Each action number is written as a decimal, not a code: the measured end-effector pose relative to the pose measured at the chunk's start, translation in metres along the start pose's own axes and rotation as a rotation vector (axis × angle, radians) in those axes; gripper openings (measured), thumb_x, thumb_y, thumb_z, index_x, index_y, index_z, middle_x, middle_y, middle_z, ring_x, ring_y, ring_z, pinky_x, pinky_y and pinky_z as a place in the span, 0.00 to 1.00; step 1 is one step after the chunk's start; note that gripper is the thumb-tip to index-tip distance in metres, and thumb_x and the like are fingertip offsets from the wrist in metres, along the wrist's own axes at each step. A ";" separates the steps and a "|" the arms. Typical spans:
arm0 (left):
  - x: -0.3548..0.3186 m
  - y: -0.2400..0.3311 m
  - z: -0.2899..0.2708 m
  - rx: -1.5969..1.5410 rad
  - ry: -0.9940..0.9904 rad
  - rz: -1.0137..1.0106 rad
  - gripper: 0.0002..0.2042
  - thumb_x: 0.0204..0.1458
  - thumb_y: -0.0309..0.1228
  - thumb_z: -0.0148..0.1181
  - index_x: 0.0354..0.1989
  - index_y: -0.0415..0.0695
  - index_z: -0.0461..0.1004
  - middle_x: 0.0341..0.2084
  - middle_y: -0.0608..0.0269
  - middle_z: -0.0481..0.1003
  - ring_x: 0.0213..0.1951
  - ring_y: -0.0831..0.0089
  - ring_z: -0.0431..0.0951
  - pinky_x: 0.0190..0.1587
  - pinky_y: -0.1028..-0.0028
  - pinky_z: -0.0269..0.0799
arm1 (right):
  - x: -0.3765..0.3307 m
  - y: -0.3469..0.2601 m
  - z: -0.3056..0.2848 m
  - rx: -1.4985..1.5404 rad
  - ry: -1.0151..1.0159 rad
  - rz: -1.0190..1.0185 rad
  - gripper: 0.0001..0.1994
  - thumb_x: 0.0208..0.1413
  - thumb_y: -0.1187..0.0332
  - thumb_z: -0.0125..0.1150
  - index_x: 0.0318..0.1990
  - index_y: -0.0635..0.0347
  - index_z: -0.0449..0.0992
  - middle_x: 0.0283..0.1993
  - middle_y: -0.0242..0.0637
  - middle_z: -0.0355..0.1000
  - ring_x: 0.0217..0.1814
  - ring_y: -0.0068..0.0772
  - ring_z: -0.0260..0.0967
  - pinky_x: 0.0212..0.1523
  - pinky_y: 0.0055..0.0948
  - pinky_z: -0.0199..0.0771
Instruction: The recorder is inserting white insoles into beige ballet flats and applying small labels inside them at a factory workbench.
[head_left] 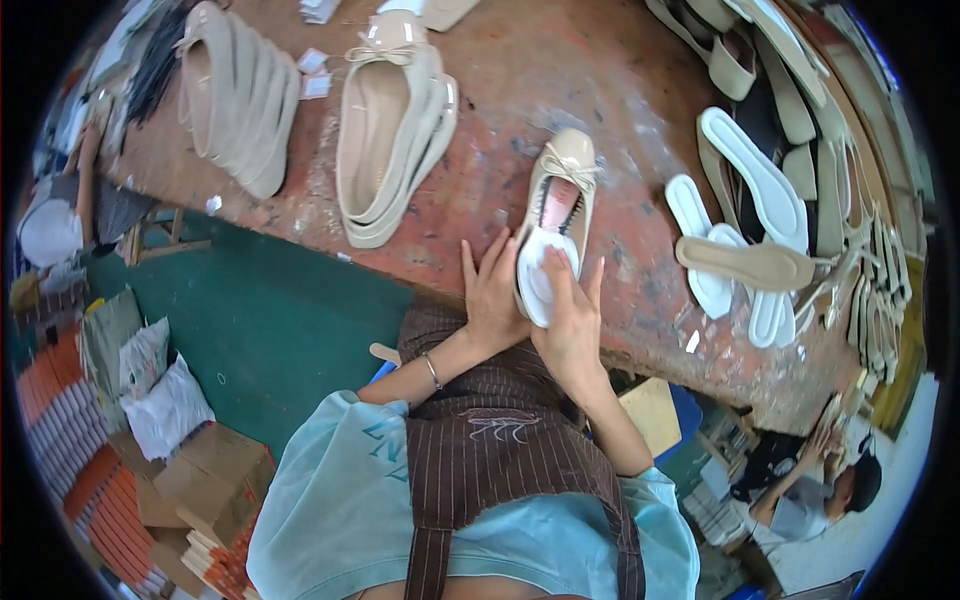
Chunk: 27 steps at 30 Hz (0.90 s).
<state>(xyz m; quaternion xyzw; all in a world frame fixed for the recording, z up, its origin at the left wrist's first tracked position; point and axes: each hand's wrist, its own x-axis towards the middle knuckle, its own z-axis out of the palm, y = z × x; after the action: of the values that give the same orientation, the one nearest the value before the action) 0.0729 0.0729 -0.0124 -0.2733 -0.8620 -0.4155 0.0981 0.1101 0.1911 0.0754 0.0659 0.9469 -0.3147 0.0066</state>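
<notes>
A beige ballet flat (570,150) with a bow and a glossy toe cap lies toe away from me near the table's front edge. A white insole (537,285) sits partly inside it, over the heel end; the pink inside shows ahead of it. My left hand (492,300) holds the shoe's left side near the heel, some fingertips stretched past it. My right hand (570,325) grips the heel end, with a digit pressed on the insole. The undersides of both grips are hidden.
Nested beige flats (235,110) and another stack of flats (385,140) stand at the left. Loose white insoles (755,180) and a tan insole (745,262) lie at the right, beside more shoes. Cardboard boxes (210,475) stand on the floor; another person (815,490) sits at lower right.
</notes>
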 end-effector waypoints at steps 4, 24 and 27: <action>0.006 -0.001 0.004 -0.033 0.047 0.009 0.54 0.40 0.49 0.72 0.68 0.31 0.45 0.61 0.38 0.62 0.63 0.46 0.64 0.67 0.34 0.32 | 0.054 0.023 0.021 -0.258 0.210 -0.120 0.17 0.45 0.78 0.56 0.46 0.68 0.75 0.60 0.54 0.68 0.64 0.52 0.65 0.73 0.59 0.39; -0.011 0.000 0.026 -0.004 0.151 0.098 0.55 0.33 0.54 0.65 0.67 0.29 0.52 0.67 0.44 0.56 0.70 0.52 0.53 0.70 0.36 0.29 | 0.061 0.043 0.022 -0.746 -0.157 -0.189 0.28 0.65 0.68 0.39 0.70 0.68 0.51 0.73 0.52 0.51 0.76 0.43 0.47 0.75 0.54 0.33; -0.009 0.002 0.024 -0.099 0.092 0.037 0.54 0.33 0.52 0.65 0.67 0.30 0.52 0.68 0.44 0.56 0.71 0.53 0.53 0.70 0.36 0.28 | 0.073 0.050 0.026 -0.817 -0.072 -0.251 0.30 0.63 0.65 0.41 0.71 0.68 0.50 0.73 0.50 0.53 0.76 0.43 0.47 0.75 0.55 0.31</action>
<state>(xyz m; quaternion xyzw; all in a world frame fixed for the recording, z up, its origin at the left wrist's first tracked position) 0.0832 0.0885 -0.0297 -0.2743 -0.8299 -0.4677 0.1314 0.0435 0.2244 0.0206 -0.0691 0.9936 0.0857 0.0270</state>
